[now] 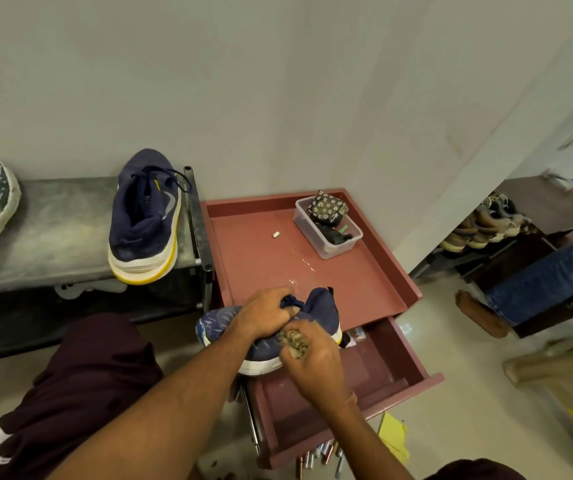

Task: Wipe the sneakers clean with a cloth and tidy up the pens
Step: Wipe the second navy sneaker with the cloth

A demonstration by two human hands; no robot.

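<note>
My left hand (267, 313) grips the sneaker (323, 308) by its collar, toe pointing left, while my right hand (316, 365) pinches the bunched cloth (293, 342) against its near side

A home; shoe rack (482, 226); tiled floor (451, 296).

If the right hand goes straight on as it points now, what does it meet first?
Likely the blue sneaker: the cloth in the right hand seems to touch it. The left hand lies just beyond.
</note>
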